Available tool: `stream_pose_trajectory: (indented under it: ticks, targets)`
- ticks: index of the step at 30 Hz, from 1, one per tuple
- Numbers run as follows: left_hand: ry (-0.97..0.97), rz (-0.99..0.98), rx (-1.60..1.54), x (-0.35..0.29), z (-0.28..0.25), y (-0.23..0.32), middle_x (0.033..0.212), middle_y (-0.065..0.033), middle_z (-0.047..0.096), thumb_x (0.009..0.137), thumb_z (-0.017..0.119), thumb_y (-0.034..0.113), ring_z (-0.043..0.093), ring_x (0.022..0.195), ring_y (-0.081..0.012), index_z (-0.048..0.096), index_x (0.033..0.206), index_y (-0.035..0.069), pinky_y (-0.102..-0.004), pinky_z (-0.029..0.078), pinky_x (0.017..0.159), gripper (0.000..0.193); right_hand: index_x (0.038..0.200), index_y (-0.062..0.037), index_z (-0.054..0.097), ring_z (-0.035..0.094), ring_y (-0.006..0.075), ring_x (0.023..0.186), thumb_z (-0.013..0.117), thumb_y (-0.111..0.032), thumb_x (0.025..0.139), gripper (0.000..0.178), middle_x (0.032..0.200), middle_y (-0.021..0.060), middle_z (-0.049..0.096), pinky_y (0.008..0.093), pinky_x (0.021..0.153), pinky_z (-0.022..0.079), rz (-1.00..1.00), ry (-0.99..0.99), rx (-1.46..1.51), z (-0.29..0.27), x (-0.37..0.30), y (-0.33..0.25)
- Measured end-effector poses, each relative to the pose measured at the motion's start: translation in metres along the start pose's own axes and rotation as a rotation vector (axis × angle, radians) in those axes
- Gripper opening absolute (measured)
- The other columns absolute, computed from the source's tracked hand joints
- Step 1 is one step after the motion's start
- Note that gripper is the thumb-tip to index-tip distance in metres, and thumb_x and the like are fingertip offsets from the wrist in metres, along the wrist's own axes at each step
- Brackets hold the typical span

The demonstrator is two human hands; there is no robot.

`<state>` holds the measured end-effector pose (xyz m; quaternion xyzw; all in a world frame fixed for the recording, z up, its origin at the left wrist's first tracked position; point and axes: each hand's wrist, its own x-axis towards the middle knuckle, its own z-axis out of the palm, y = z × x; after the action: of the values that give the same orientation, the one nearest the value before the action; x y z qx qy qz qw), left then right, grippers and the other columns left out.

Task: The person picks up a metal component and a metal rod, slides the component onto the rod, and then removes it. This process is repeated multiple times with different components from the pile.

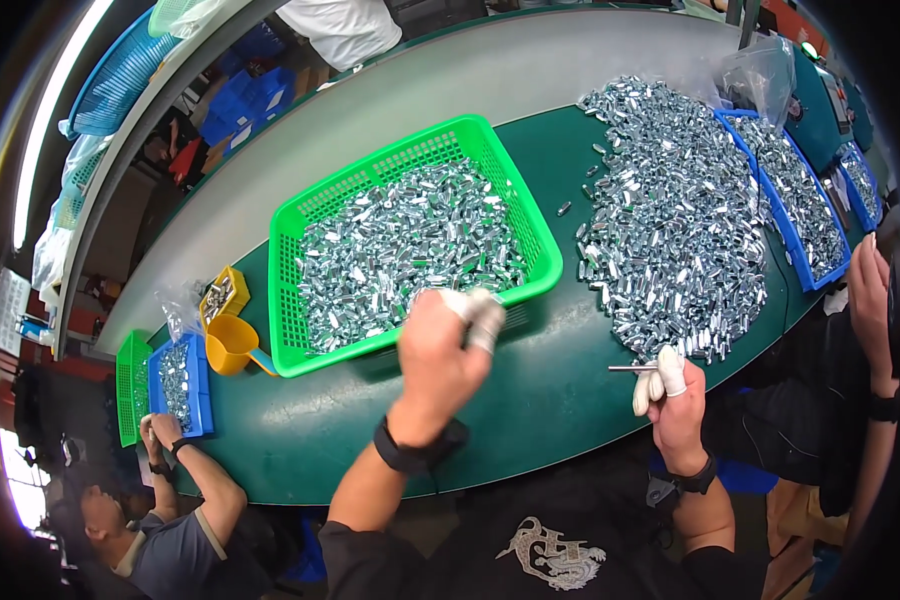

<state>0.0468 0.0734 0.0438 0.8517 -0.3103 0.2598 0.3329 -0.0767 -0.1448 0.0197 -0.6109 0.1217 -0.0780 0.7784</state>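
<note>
My left hand point(440, 350) is raised at the near rim of the green basket point(300, 215), fingers closed, with white finger covers on the tips; whether it holds a part I cannot tell. The basket holds a heap of small shiny metal parts point(400, 250). My right hand point(675, 395), also with white finger covers, grips a thin metal rod point(630, 368) that points left. It hovers at the near edge of a big loose pile of the same metal parts point(670, 210) on the green table point(530, 400).
A blue tray point(805, 215) of parts lies right of the pile, another blue tray point(860, 185) beyond. At the left stand a yellow scoop point(232, 345), a small yellow bin point(225, 295) and a blue tray point(177, 385). Two other people work at the left point(170, 500) and right point(870, 310).
</note>
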Motion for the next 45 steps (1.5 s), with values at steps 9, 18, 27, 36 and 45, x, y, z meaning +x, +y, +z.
stream_pose_trajectory:
  ticks: [9,18,27,36,45]
  targets:
    - [-0.258,0.133,-0.001,-0.015,0.05,0.042,0.09,-0.0124,0.057,0.071,0.067,0.015,0.054,0.08,-0.0258,0.057,0.101,0.003,-0.0336,0.044,0.067,0.035,0.057,-0.0056,0.041,0.043,0.0094,0.039,0.039,-0.023,0.094,0.041,0.05,0.0075,0.049,0.0192,0.036,0.026,-0.005,0.048,0.098,-0.025,-0.003,0.002]
    - [-0.552,-0.032,0.03,-0.018,0.122,0.036,0.094,-0.0122,0.05,0.073,0.066,0.02,0.053,0.087,-0.0269,0.055,0.102,0.0,-0.0371,0.046,0.07,0.038,0.056,-0.0059,0.042,0.042,0.0104,0.038,0.039,-0.024,0.094,0.042,0.049,0.0081,0.049,0.0199,0.036,0.027,0.023,0.156,0.161,-0.046,-0.016,0.011]
    - [-0.417,-0.092,-0.049,-0.012,0.138,0.039,0.09,-0.0109,0.051,0.074,0.065,0.021,0.054,0.085,-0.0275,0.057,0.099,0.003,-0.0368,0.046,0.069,0.032,0.056,-0.0064,0.041,0.04,0.0094,0.036,0.041,-0.026,0.093,0.042,0.049,0.0087,0.049,0.0202,0.034,0.025,0.025,0.125,0.099,-0.042,-0.012,0.012]
    - [-0.34,-0.09,-0.138,-0.015,0.144,0.024,0.083,-0.0101,0.052,0.074,0.066,0.017,0.055,0.075,-0.0289,0.059,0.089,0.006,-0.0365,0.044,0.065,0.02,0.057,-0.0053,0.046,0.039,0.0086,0.037,0.041,-0.025,0.093,0.042,0.052,0.0105,0.054,0.0194,0.036,0.027,0.078,0.107,0.045,-0.036,-0.014,0.01]
    - [-0.388,-0.083,-0.144,-0.018,0.119,0.02,0.079,-0.0116,0.054,0.073,0.066,0.014,0.055,0.074,-0.0304,0.059,0.083,0.004,-0.0375,0.044,0.064,0.016,0.058,-0.0046,0.047,0.038,0.0074,0.039,0.041,-0.022,0.093,0.04,0.055,0.0099,0.056,0.0205,0.039,0.028,0.071,0.037,0.05,-0.032,-0.014,0.007]
